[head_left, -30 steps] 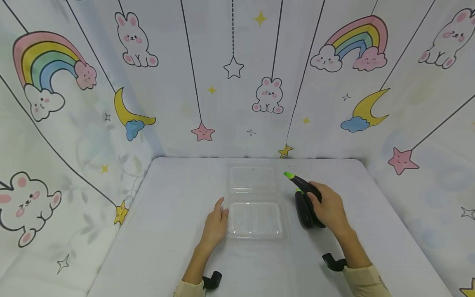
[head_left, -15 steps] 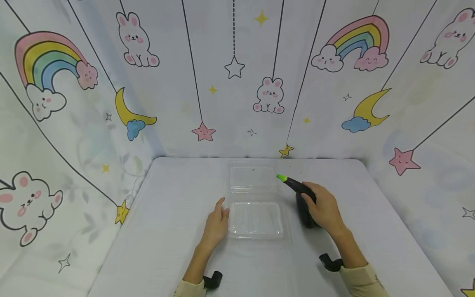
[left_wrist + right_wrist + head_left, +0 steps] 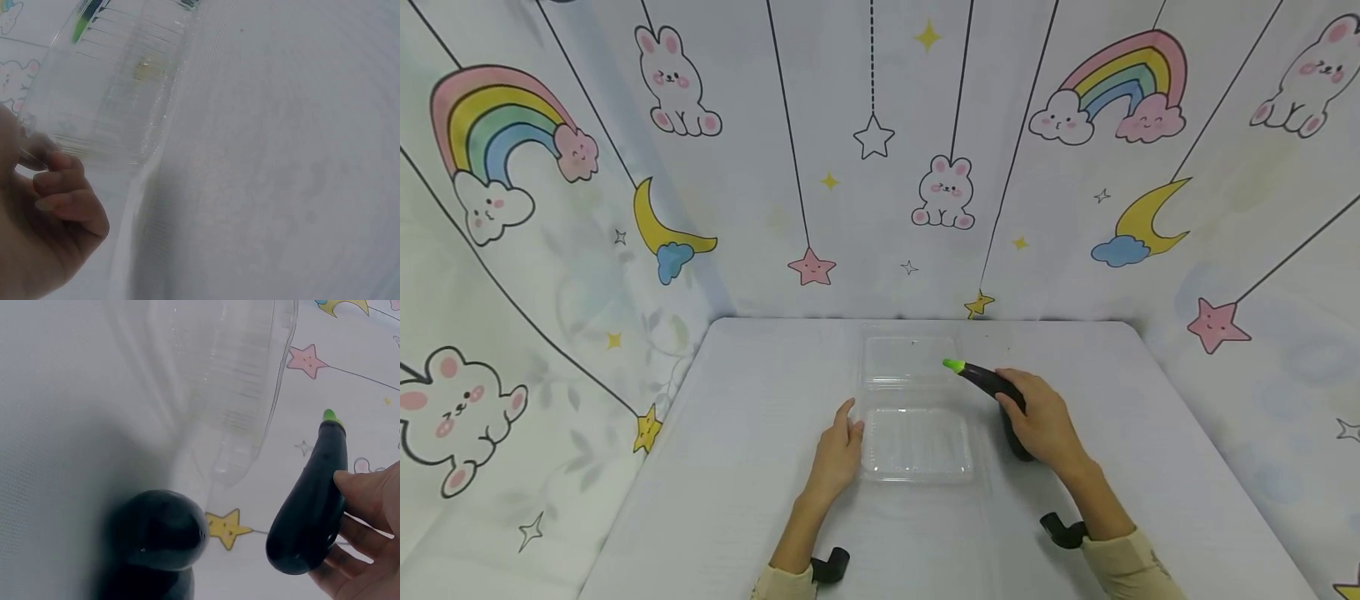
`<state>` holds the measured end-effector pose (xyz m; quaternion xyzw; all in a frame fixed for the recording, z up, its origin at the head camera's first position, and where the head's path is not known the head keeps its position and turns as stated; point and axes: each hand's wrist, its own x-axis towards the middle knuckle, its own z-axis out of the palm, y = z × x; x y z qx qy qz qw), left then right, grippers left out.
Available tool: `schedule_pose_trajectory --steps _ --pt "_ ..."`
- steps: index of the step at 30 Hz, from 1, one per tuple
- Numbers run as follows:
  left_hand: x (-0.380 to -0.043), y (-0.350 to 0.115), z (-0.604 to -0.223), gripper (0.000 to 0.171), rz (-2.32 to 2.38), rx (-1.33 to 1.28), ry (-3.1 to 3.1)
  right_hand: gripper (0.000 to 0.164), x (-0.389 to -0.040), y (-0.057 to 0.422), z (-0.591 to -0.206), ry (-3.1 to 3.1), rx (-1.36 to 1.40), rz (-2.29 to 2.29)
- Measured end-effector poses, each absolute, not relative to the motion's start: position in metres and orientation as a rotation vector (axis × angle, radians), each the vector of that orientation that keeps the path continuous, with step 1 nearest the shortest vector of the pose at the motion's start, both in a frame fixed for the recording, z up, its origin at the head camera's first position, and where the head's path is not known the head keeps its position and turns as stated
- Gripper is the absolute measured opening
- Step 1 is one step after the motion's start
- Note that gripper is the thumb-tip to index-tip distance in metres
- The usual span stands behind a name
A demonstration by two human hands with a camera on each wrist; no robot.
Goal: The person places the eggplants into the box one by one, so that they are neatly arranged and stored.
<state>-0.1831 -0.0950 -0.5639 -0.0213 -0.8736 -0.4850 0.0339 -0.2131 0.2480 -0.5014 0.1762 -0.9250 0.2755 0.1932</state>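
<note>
In the head view, a clear plastic box (image 3: 917, 479) with its hinged lid (image 3: 910, 358) laid back sits mid-table. My left hand (image 3: 837, 450) is at the box's left edge; the left wrist view has its fingers (image 3: 69, 200) curled at the rim, holding it. A dark eggplant (image 3: 988, 381) with a green tip is held in my right hand (image 3: 1041, 421), above the table and tilted toward the lid. The right wrist view has the thumb and fingers round this eggplant (image 3: 309, 506). Two more eggplants (image 3: 159, 528) lie close together below it, mostly hidden by the hand in the head view.
The white table (image 3: 737, 400) meets a patterned cloth backdrop (image 3: 850, 208) at the back and sides. Black wrist mounts (image 3: 1063, 531) stick out by both sleeves.
My right hand has moved left with the eggplant, whose green tip is now at the lid's right edge. The left hand stays at the box.
</note>
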Motion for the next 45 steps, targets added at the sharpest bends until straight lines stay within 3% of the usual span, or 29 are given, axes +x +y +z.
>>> schedule_pose_trajectory --steps 45 --pt "-0.185 -0.096 -0.568 0.049 -1.524 -0.079 -2.66 0.042 -0.221 0.177 -0.512 -2.702 0.693 0.7"
